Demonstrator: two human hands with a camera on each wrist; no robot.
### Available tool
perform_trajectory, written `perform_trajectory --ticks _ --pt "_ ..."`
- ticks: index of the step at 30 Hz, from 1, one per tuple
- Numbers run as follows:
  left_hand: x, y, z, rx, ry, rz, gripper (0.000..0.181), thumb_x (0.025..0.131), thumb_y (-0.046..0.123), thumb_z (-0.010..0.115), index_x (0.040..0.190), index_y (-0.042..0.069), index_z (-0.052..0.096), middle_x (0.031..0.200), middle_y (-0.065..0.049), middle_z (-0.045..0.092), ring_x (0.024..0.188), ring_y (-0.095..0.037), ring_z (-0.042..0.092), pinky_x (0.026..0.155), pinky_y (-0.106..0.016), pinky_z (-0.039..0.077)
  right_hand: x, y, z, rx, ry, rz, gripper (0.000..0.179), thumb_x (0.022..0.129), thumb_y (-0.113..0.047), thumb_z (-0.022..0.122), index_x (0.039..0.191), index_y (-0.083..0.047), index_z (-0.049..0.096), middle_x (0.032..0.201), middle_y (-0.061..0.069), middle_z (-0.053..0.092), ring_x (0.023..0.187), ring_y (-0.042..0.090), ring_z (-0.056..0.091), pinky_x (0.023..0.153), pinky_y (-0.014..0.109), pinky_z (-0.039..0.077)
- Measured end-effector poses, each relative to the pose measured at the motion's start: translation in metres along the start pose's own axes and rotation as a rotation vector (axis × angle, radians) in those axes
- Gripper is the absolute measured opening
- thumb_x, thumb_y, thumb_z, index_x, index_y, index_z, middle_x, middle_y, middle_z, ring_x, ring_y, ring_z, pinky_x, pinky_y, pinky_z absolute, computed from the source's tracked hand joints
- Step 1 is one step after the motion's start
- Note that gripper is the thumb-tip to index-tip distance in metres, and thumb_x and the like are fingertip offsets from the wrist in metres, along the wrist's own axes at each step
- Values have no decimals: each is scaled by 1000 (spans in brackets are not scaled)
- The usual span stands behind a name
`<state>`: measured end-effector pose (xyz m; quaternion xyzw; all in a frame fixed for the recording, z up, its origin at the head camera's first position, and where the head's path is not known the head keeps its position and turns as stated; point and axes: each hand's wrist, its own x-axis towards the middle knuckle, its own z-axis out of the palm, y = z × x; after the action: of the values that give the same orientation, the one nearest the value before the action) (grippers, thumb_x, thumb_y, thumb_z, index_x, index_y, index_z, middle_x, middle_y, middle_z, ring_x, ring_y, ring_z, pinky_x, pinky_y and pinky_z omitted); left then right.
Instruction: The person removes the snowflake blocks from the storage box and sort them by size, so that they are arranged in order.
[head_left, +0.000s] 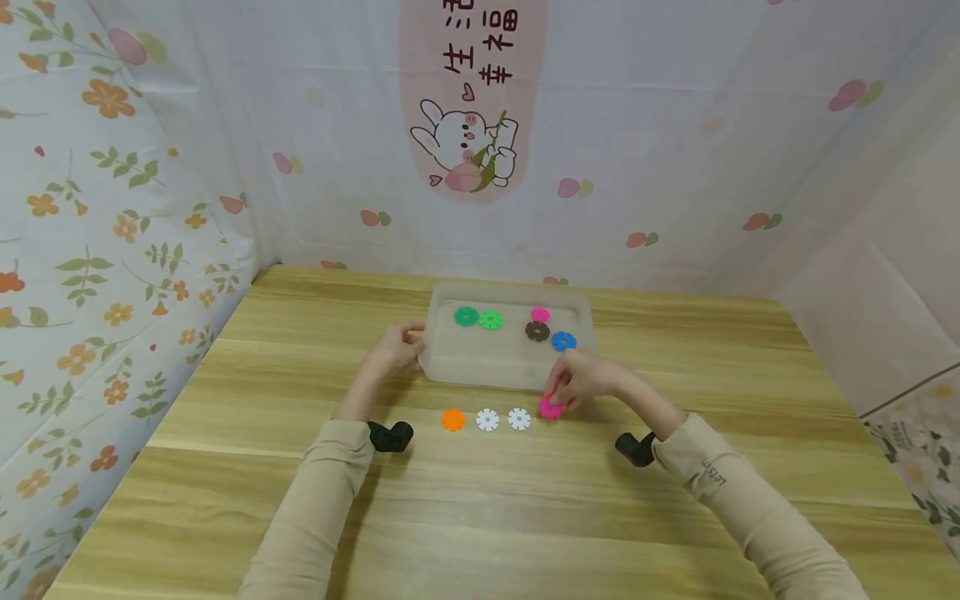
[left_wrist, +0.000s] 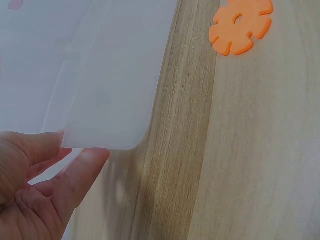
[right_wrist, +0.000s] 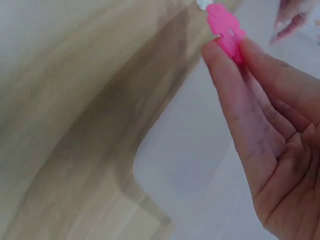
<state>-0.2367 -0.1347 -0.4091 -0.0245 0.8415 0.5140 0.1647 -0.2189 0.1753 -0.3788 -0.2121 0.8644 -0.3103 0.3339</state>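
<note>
A shallow, translucent white plastic tray [head_left: 480, 371] sits on the table. At its left end my left hand [head_left: 397, 348] holds the side wall; in the left wrist view the thumb and fingers [left_wrist: 82, 172] meet the tray's edge. Just in front of the tray, my right hand [head_left: 581, 377] pinches a pink notched disc [right_wrist: 226, 30] between thumb and fingertips. Left of that disc lie an orange notched disc [head_left: 453, 419] and two white notched discs, one [head_left: 487, 419] beside the other [head_left: 519, 418], in a row.
Inside the tray lie a dark green disc [head_left: 467, 316], a light green disc [head_left: 491, 320], a small pink disc [head_left: 540, 314], a brown disc [head_left: 537, 332] and a blue disc [head_left: 563, 341]. Black wrist mounts [head_left: 392, 437] jut from both sleeves. A patterned curtain [head_left: 337, 167] hangs behind the wooden table.
</note>
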Motion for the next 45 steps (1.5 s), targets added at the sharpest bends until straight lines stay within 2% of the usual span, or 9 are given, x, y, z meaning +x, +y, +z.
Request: perform_trajectory --ticks 10,19,23,27,30,34,38,41,45 --pt "0 1 0 1 6 -11 41 95 7 46 135 0 39 118 -27 52 83 -21 58 63 -25 54 0 1 15 -57 6 6 5 79 5 64 80 4 69 71 12 69 58 13 62 57 33 56" --pt "0 3 0 4 -1 -29 41 95 7 46 136 1 39 120 -27 52 88 -24 58 65 -25 54 -2 1 24 -177 30 19 8 82 5 61 79 0 66 73 7 66 61 12 59 56 24 52" --pt "1 3 0 5 1 -31 42 95 7 46 136 1 39 120 -26 52 87 -23 58 65 -25 54 -4 -2 26 -232 54 9 4 82 -1 63 80 -2 67 73 5 66 61 10 58 55 19 49" --pt "2 3 0 -5 1 -36 41 95 7 45 136 1 39 120 -26 52 86 -23 58 63 -23 53 -6 -4 27 -283 73 -5 8 83 -10 66 84 -3 68 76 4 66 66 9 57 61 20 49" --pt "2 3 1 -8 3 -36 41 95 6 45 136 0 39 119 -27 51 85 -22 58 62 -23 53 -7 -6 26 -303 81 2 14 84 -16 65 88 -3 68 81 4 67 75 12 59 70 26 50" --pt "2 2 1 2 9 -31 41 95 7 46 135 1 40 118 -27 52 81 -21 57 61 -22 52 -11 -11 23 -313 52 18 20 87 -22 62 93 -3 67 89 7 67 86 18 60 77 32 51" --pt "1 2 0 6 11 -18 41 95 6 45 135 0 40 117 -27 53 77 -20 57 59 -22 51 -17 -18 15 -305 20 -64 25 88 -22 58 95 0 65 90 9 67 85 18 61 73 30 52" --pt "2 1 0 -1 6 -11 41 95 6 45 135 0 39 117 -27 53 77 -19 57 59 -22 51 -16 -19 9 -282 36 -115 27 88 -20 57 97 4 64 89 12 68 82 18 63 70 29 52" --pt "2 2 -1 -13 0 -21 41 95 7 45 136 0 39 118 -26 52 79 -20 57 61 -23 51 -11 -21 0 -265 54 -108 30 90 -20 56 104 6 61 90 15 69 83 20 63 71 30 52"
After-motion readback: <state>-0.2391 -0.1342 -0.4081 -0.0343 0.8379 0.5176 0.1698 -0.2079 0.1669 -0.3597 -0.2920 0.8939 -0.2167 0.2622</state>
